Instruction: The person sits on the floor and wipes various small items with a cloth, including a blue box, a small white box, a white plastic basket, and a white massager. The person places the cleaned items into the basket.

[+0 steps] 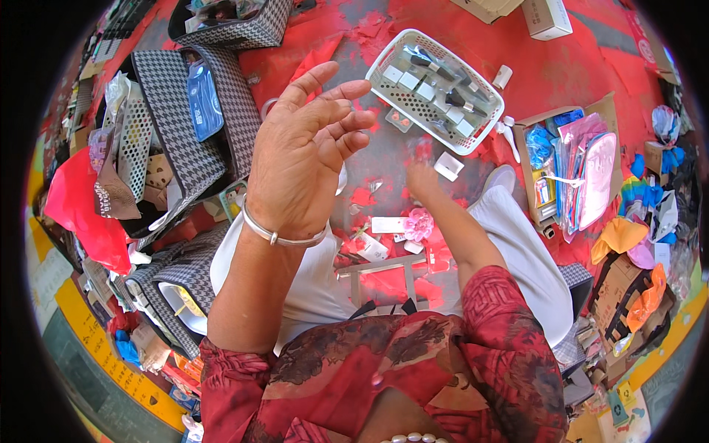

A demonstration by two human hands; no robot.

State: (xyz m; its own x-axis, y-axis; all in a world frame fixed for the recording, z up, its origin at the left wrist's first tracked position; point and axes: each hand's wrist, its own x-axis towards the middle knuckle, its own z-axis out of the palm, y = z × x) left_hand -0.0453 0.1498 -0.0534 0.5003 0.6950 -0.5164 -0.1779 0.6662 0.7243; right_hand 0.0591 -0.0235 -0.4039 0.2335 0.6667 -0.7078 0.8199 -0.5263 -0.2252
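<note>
My left hand (pixel 306 140) is raised in front of me, fingers apart and slightly curled, with nothing in it. Lower down, my right hand (pixel 421 170) reaches towards the floor; its fingers are smeared by motion, so whether it holds anything is hidden. Just right of it lies a small white box (pixel 449 167). A white plastic basket (pixel 384 55) beyond holds several clear-wrapped packs (pixel 425 90) with white and dark parts. Beside the basket is a small clear packet (pixel 399 119). Nearer me lie a pink flower (pixel 419 224) and a white card (pixel 388 225).
Black-and-white houndstooth storage boxes (pixel 181 92) stand at the left, one with a blue pack (pixel 203 100) against it. At the right, a cardboard box (pixel 543 207) holds pink and blue packets. A white brush-like piece (pixel 509 139) rests on the worn red floor (pixel 554 81).
</note>
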